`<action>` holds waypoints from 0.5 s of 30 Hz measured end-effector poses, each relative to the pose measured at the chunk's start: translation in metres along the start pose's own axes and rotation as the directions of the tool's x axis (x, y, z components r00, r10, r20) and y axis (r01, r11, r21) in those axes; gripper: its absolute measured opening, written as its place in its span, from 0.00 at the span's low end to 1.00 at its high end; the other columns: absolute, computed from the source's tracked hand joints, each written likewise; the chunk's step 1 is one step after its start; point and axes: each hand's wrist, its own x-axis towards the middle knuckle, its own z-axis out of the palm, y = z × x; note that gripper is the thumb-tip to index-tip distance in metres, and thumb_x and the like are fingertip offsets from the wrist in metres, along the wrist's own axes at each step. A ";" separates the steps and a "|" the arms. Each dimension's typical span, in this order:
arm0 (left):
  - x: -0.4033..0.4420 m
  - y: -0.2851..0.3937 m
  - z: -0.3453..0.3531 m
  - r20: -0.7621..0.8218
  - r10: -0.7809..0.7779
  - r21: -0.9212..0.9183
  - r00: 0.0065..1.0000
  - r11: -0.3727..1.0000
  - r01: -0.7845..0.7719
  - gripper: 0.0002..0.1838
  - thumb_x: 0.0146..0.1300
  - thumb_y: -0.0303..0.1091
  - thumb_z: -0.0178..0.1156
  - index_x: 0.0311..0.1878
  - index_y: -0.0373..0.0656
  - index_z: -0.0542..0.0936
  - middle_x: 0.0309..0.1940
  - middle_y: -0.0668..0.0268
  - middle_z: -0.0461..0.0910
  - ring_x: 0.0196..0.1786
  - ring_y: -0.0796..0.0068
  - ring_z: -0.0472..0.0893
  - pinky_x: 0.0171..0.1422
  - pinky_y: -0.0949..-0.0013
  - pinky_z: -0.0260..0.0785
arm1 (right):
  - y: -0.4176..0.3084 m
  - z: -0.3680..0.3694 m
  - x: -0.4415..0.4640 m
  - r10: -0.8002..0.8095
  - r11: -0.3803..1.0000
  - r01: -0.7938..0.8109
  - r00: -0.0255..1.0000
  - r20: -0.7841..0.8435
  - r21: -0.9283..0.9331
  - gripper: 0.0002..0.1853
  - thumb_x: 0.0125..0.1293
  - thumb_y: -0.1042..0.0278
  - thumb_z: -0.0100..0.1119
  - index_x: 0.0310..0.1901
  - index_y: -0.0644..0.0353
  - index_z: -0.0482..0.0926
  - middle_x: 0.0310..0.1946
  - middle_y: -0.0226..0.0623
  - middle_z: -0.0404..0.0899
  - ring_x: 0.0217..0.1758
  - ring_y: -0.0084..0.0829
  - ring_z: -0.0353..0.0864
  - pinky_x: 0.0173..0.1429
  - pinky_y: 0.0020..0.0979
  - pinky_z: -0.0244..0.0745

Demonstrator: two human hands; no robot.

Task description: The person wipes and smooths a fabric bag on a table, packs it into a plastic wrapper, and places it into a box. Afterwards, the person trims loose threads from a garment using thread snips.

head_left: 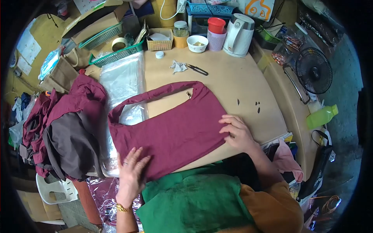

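A maroon fabric shoulder bag (176, 130) lies flat on the table in front of me, its strap looped toward the far side. A small zipper pull (189, 95) shows near the strap's right end. My left hand (133, 169) rests with spread fingers on the bag's lower left corner. At the right edge of the bag, my right hand (236, 134) touches the cloth with its fingers apart and slightly bent. Under the bag's left part lies a stack of clear plastic sleeves (123, 79).
Maroon and dark grey fabric bags (75, 132) are heaped at the left. Thread snips (197, 70) lie beyond the bag beside a crumpled white scrap (178, 66). A white kettle (239, 35), a bowl (197, 44) and baskets line the back. A fan (313, 70) and green bottle (322, 116) are rightward.
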 end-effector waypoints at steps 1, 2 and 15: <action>0.002 -0.009 0.004 -0.158 -0.032 -0.083 0.987 0.996 0.019 0.26 0.43 0.24 0.73 0.51 0.47 0.83 0.57 0.60 0.77 0.64 0.55 0.73 0.73 0.47 0.55 | 0.010 0.007 0.006 -0.005 1.000 0.006 0.997 -0.081 0.006 0.14 0.50 0.75 0.72 0.40 0.57 0.82 0.54 0.40 0.79 0.64 0.43 0.74 0.70 0.45 0.64; 0.003 -0.017 0.006 -0.310 -0.077 -0.165 0.948 0.986 0.026 0.21 0.44 0.24 0.73 0.45 0.46 0.84 0.49 0.61 0.80 0.56 0.57 0.77 0.67 0.52 0.62 | 0.017 0.011 0.013 -0.012 1.000 0.015 0.987 -0.161 0.014 0.13 0.51 0.76 0.72 0.39 0.57 0.81 0.48 0.38 0.82 0.57 0.40 0.79 0.67 0.44 0.66; 0.027 -0.033 0.008 -0.394 -0.032 -0.065 0.918 0.998 0.007 0.15 0.32 0.15 0.61 0.21 0.44 0.68 0.24 0.61 0.68 0.32 0.55 0.70 0.41 0.58 0.60 | 0.008 -0.013 0.059 -0.167 0.986 0.154 0.943 -0.289 -0.068 0.11 0.44 0.85 0.61 0.29 0.59 0.76 0.30 0.34 0.78 0.39 0.38 0.79 0.51 0.38 0.68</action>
